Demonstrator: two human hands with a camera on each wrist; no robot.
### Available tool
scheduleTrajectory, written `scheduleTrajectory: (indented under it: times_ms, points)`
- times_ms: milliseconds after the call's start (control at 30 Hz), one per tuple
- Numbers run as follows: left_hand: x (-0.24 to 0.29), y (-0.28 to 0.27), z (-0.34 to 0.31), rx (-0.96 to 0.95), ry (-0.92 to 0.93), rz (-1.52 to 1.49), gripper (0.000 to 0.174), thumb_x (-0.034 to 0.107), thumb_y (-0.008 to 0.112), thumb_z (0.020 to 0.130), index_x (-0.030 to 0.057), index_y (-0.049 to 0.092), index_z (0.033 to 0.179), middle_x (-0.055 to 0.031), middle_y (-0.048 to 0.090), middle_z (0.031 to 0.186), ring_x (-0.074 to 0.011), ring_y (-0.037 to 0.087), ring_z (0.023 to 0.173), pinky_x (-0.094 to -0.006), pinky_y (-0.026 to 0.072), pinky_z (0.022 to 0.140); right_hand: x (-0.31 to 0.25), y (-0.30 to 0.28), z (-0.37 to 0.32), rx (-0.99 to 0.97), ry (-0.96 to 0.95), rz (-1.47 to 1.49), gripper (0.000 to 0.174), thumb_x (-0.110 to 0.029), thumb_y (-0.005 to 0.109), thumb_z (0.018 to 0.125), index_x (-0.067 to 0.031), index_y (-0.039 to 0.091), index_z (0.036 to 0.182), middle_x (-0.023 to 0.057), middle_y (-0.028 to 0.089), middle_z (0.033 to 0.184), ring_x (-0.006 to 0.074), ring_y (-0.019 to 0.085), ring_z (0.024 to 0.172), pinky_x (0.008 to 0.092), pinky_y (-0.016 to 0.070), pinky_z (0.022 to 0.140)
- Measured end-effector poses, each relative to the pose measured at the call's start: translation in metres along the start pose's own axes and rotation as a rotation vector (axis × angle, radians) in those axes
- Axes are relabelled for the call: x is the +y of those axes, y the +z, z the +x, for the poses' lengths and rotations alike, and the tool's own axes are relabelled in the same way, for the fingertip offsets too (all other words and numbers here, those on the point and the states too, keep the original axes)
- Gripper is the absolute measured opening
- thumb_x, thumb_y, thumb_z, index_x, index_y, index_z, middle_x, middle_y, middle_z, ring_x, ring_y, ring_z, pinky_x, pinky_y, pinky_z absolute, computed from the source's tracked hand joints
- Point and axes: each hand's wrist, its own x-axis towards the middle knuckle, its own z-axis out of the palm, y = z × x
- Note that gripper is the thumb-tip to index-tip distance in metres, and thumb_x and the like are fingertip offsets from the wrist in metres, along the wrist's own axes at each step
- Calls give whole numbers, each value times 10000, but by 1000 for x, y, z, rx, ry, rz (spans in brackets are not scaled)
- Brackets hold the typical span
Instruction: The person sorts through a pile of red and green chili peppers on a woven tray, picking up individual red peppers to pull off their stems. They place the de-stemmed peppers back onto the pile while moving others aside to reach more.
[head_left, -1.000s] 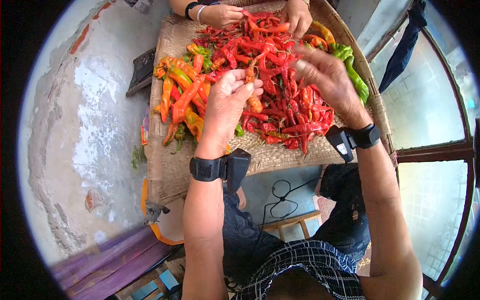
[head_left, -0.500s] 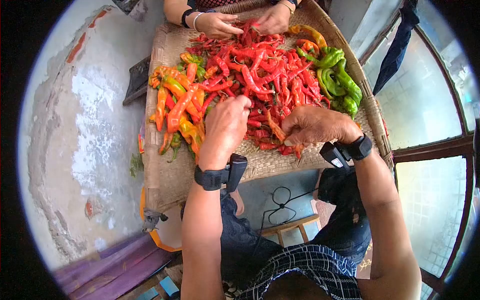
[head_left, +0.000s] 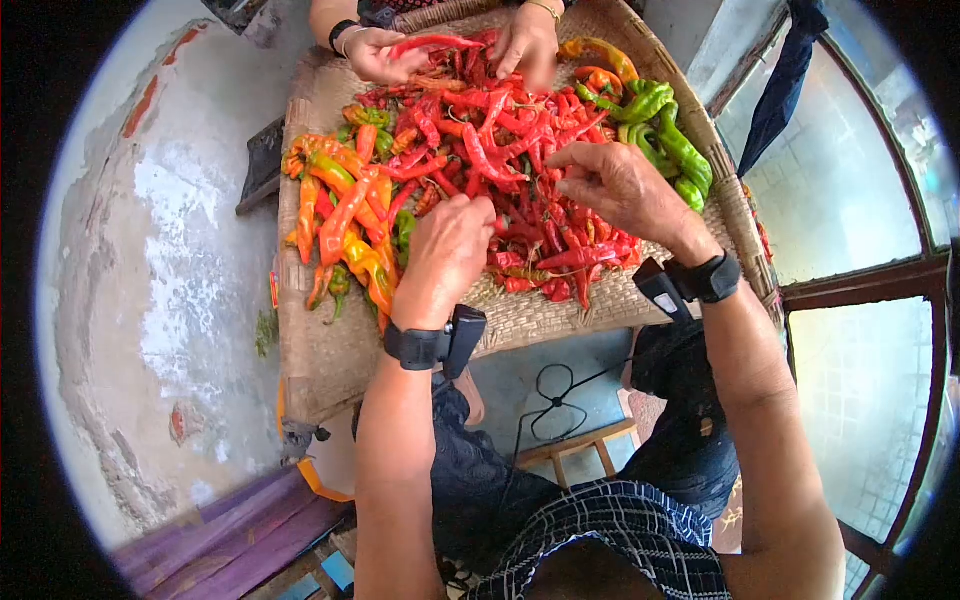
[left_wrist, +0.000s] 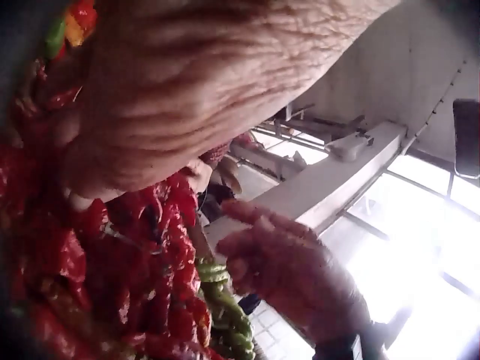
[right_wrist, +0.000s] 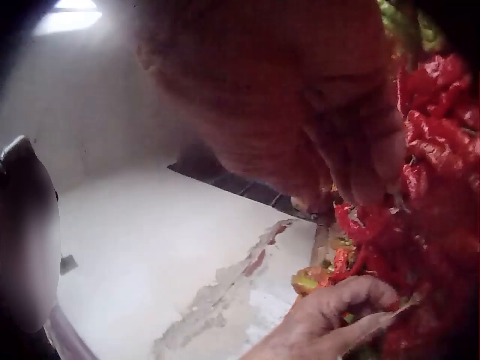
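Woven tray: the red peppers (head_left: 498,160) are heaped on the middle of the woven tray (head_left: 335,375), with its raised side rims well outside the heap.
Left hand: the left hand (head_left: 445,255) is held low at the near left edge of the heap, its fingers bent downward; whether anything is pinched cannot be told.
Right hand: the right hand (head_left: 625,190) is held over the right part of the heap, fingers loosely bent, thumb apart from them, with nothing seen between.
Left edge: orange peppers (head_left: 350,215) are laid between the heap and the left rim, and the left hand is flanked by them.
Right edge: green peppers (head_left: 684,150) are set near the right rim, beyond the right hand.
Near edge: a strip of weave is exposed between the heap and the near rim, under both forearms.
Far edge: a long red pepper (head_left: 435,42) is held by the second person's right hand (head_left: 375,57); the second person's left hand (head_left: 530,45) is lowered over the heap, fingers blurred.
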Motion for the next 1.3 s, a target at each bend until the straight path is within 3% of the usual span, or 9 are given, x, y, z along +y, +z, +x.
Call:
scheduleTrajectory:
  times_ms: [133, 233, 333, 433, 667, 800, 933, 1133, 1300]
  points:
    - [4, -23, 4, 5, -90, -381, 109, 114, 614, 856, 39, 579, 926, -70, 597, 809, -182, 585, 713, -301, 468, 651, 16, -8, -8, -197, -1, -50, 130, -121, 654, 785, -27, 667, 875, 140, 655, 746, 286, 647, 703, 366, 505, 647]
    - [10, -41, 4, -76, -266, -1003, 118, 119, 553, 917, 2, 556, 924, 5, 580, 759, -71, 578, 688, -243, 460, 590, 15, -10, -15, -392, 7, -117, 127, -152, 676, 761, -42, 675, 825, 133, 647, 725, 302, 635, 694, 371, 495, 627]
    - [3, -41, 4, -131, -302, -984, 136, 151, 553, 923, 15, 552, 933, -15, 592, 750, -77, 586, 649, -230, 449, 554, 13, -1, -23, -558, 47, -304, 169, -186, 715, 726, -52, 663, 816, 137, 645, 721, 331, 637, 718, 400, 503, 621]
    - [-1, -36, 3, -147, -316, -876, 169, 178, 559, 916, 9, 546, 926, -30, 593, 728, -93, 587, 618, -246, 446, 532, 16, 18, -34, -368, -116, -533, 157, -148, 691, 718, -51, 629, 825, 150, 645, 771, 349, 652, 770, 457, 526, 648]
    - [0, -31, 4, -120, -288, -817, 173, 246, 547, 929, 73, 542, 942, 21, 549, 685, -49, 531, 597, -195, 409, 536, 23, -1, -35, -344, -140, -277, 101, -55, 616, 726, -12, 562, 800, 154, 596, 791, 368, 600, 784, 431, 485, 669]
    - [5, -34, 5, -98, -327, -832, 193, 229, 542, 921, 36, 534, 935, -19, 572, 687, -81, 557, 590, -230, 425, 537, 11, -26, -25, -367, 45, -83, 172, -113, 651, 749, -7, 592, 871, 153, 606, 741, 285, 608, 717, 384, 492, 665]
    - [4, -28, 7, -70, -335, -896, 182, 189, 539, 913, 8, 523, 923, -48, 582, 671, -108, 585, 582, -260, 447, 539, 12, -29, -18, -235, 196, 401, 113, -124, 639, 871, -45, 574, 824, -19, 554, 689, 79, 540, 637, 255, 437, 567]
    - [7, -32, 7, 121, -371, -999, 167, 188, 533, 931, 23, 519, 958, -36, 589, 699, -84, 565, 559, -234, 430, 510, 2, -21, -8, -509, 274, 275, 87, -132, 641, 883, -50, 617, 897, -46, 566, 687, 45, 531, 563, 211, 439, 495]
    - [-1, -45, 6, 315, -405, -1042, 139, 198, 535, 937, 61, 527, 958, -75, 676, 873, -55, 553, 597, -187, 427, 536, -8, -21, 19, -254, 198, 338, 185, -203, 637, 907, -25, 615, 953, -31, 577, 716, 55, 546, 593, 214, 459, 518]
